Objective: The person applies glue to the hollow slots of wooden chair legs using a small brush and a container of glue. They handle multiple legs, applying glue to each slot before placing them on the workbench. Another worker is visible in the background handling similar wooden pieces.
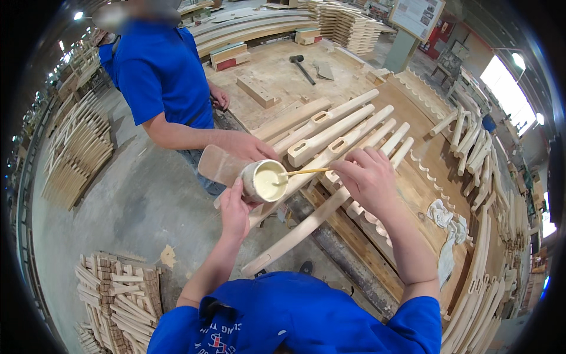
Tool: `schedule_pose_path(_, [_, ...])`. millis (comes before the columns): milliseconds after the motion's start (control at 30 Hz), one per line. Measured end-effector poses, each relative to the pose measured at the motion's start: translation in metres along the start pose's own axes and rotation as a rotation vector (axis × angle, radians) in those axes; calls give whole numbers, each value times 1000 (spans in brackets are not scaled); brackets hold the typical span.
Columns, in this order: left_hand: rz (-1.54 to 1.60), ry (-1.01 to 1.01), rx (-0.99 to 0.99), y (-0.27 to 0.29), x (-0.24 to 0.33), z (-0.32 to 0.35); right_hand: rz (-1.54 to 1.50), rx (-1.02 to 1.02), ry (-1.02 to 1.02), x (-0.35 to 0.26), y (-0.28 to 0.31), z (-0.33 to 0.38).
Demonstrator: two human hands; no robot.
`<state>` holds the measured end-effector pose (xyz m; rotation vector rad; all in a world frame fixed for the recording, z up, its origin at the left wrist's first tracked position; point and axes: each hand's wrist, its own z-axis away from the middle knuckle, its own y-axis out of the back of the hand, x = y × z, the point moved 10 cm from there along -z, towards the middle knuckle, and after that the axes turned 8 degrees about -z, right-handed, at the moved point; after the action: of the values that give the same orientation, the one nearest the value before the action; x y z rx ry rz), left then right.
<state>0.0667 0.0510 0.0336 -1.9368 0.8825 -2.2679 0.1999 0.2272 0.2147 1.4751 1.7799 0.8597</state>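
Observation:
My left hand (235, 213) is closed around a small whitish pot (252, 184), tilted so its mouth faces me. A pale cream liquid, like glue, fills part of it. My right hand (370, 180) pinches a thin yellow-handled brush (309, 171), whose tip is inside the pot and coated with the liquid. Under my hands, several pale wooden parts with long slots (338, 145) lie side by side on the workbench. A curved wooden piece (298, 233) sticks out over the bench edge toward me.
A co-worker in a blue shirt (159, 71) stands at the left, one hand (250, 144) just behind the pot. A mallet (302, 69) and wooden blocks (255, 91) lie farther back. White rags (446, 221) lie at the right. Stacked wooden parts (118, 295) stand on the floor.

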Motion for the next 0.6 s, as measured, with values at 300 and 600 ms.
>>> schedule_pose_path(300, [-14,-17,-120,-75,-2,6,-376,-271,-139,52,-14,5])
schedule_pose_path(600, [86,106,-138,-97,-21,-9,-844,-212,-456,105,-26,38])
